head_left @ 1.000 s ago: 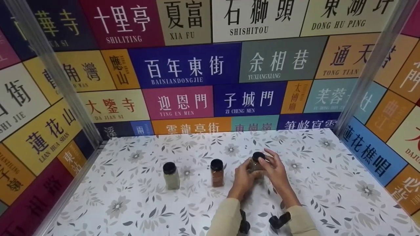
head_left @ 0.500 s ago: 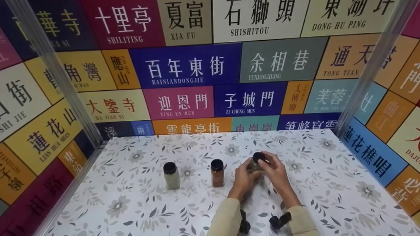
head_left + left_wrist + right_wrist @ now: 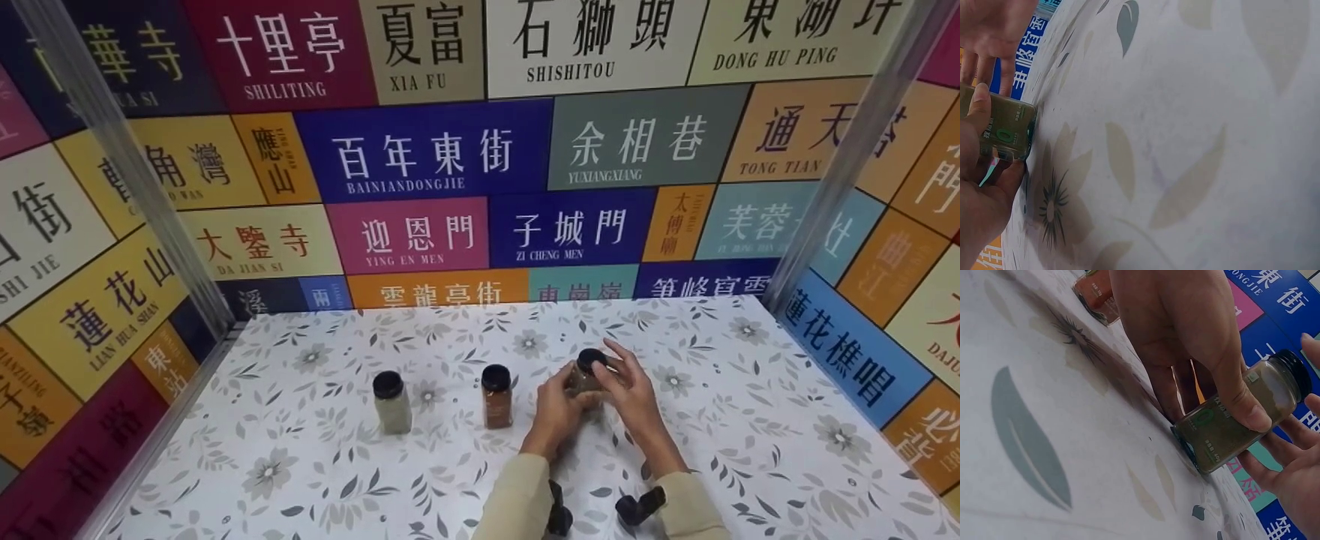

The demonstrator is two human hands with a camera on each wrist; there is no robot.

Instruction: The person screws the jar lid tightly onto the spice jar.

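A square glass spice jar (image 3: 1230,422) of brown-green powder, with a black screw lid (image 3: 592,358), stands on the table, slightly right of the middle. My left hand (image 3: 559,412) grips its body, thumb across the front label in both wrist views. Around the lid is my right hand (image 3: 630,386), its fingers spread and fairly straight. In the right wrist view, the right thumb shows a small gap from the lid, while other right fingers pass behind the jar. To the left stand a jar of orange-red powder (image 3: 497,405) and a jar of pale green powder (image 3: 394,412), both black-lidded.
A white floral cloth (image 3: 300,465) covers the table. Panels with colourful lettering (image 3: 420,150) rise behind and on both sides, with clear upright posts at the back corners. Black wrist devices (image 3: 637,506) sit by the tan sleeves.
Half a second ago my right fingers were curled closer on the lid; now they are spread and lifted, as they were one second ago. The left hand and all the jars have stayed put.
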